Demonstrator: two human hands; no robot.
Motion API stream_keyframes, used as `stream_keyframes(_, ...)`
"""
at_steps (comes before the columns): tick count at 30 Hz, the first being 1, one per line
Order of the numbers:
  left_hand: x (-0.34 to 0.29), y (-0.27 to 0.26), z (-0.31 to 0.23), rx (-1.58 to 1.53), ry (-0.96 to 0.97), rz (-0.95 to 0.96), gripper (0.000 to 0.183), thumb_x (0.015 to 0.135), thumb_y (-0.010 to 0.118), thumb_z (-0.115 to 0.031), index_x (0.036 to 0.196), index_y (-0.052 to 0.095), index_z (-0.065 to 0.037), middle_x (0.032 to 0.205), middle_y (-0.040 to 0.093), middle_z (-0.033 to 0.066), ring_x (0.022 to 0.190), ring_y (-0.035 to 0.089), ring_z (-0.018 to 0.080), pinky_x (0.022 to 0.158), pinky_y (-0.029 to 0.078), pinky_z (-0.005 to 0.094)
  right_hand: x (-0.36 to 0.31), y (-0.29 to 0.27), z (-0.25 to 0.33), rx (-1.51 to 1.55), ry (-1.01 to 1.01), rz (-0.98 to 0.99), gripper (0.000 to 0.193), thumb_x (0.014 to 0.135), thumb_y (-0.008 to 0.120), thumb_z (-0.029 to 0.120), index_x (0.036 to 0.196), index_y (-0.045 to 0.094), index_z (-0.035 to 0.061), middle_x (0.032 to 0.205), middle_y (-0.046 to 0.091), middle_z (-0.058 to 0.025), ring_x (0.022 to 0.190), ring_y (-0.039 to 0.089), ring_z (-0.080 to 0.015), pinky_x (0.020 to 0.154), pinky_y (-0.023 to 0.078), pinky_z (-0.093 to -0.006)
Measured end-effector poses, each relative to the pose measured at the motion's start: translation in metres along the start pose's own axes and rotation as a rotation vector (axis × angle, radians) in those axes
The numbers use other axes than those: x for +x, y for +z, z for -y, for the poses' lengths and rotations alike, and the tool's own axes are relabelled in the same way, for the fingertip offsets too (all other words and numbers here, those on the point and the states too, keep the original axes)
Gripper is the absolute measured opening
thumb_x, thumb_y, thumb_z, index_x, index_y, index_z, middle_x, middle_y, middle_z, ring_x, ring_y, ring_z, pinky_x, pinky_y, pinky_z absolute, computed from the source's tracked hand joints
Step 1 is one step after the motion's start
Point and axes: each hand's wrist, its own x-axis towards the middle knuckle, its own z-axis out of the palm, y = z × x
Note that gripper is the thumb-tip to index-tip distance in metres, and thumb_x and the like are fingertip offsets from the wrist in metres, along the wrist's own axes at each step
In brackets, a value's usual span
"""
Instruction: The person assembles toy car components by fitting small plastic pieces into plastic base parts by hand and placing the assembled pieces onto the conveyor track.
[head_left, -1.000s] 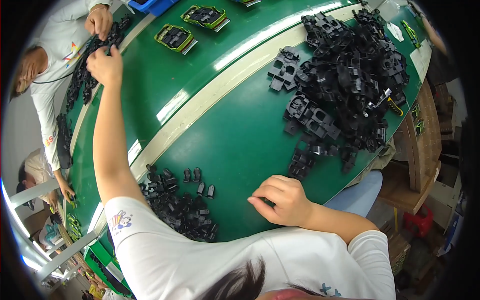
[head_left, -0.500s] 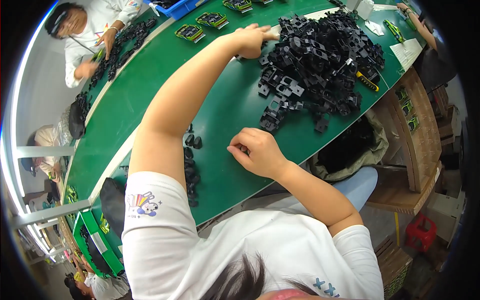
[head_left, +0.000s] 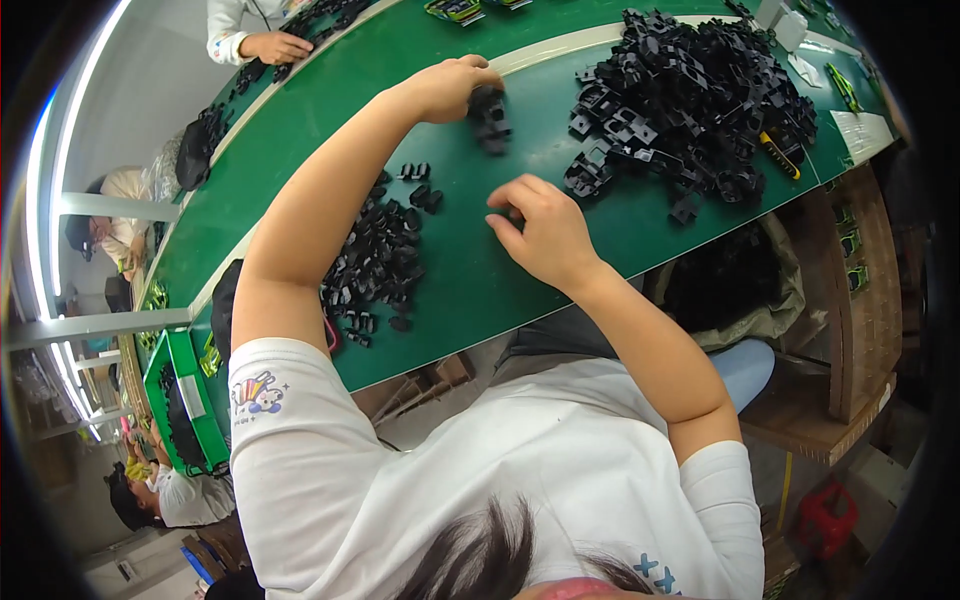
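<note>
My left hand [head_left: 452, 88] reaches across the green table, its fingers closed on a black plastic part [head_left: 488, 125] that hangs blurred below them. Nearer to me, my right hand [head_left: 542, 228] is curled over the table, with thumb and fingertips brought together; what they hold, if anything, is hidden. To its right lies a big heap of black plastic parts [head_left: 690, 100], with single pieces at its near edge. A second pile of small black pieces [head_left: 380, 255] spreads on the table under and beside my left forearm.
A yellow utility knife [head_left: 780, 155] lies against the heap's right side. Green-and-black assemblies [head_left: 455, 10] stand along the far edge. A person's hand [head_left: 277, 47] works across the table. Below the near edge hangs an open sack [head_left: 790, 290]; a green crate [head_left: 190, 400] stands at left.
My left hand has left the big heap and moved left, carrying a black plastic part. The view has shifted, showing more of the small-piece pile. My right hand stays curled.
</note>
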Motion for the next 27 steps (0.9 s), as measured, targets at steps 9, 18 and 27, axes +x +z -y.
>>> stream_keyframes(9, -0.098, 0.000, 0.017, -0.437, -0.375, -0.424, 0.041, 0.069, 0.073, -0.007, 0.107, 0.058, -0.002, 0.091, 0.067, 0.0120, 0.079, 0.067, 0.0223, 0.072, 0.053, 0.0322, 0.037, 0.070, 0.026, -0.353, -0.161, 0.052, 0.029, 0.069, 0.077, 0.021, 0.088, 0.061, 0.0066, 0.093, 0.060, -0.0110, 0.092, 0.057, -0.0279, 0.075, 0.051, -0.0374)
stream_keyframes(18, -0.170, -0.024, -0.074, -1.063, -0.627, -0.840, 0.035, 0.073, 0.070, 0.004, 0.102, 0.052, 0.009, 0.086, 0.064, 0.0112, 0.075, 0.065, 0.0144, 0.063, 0.053, 0.0221, 0.032, 0.013, -0.014, -0.247, -0.271, 0.069, 0.021, 0.073, 0.061, 0.000, 0.093, 0.065, 0.0044, 0.103, 0.063, -0.0115, 0.101, 0.056, -0.0300, 0.087, 0.047, -0.0380)
stream_keyframes(27, -0.172, 0.006, -0.104, -1.237, -0.624, -0.869, 0.043, 0.076, 0.067, 0.007, 0.116, 0.051, 0.007, 0.088, 0.064, 0.0112, 0.074, 0.066, 0.0140, 0.067, 0.054, 0.0219, 0.021, 0.014, 0.010, -0.283, -0.052, -0.104, 0.034, 0.070, 0.077, 0.014, 0.098, 0.062, 0.0016, 0.097, 0.062, -0.0115, 0.089, 0.060, -0.0308, 0.081, 0.049, -0.0380)
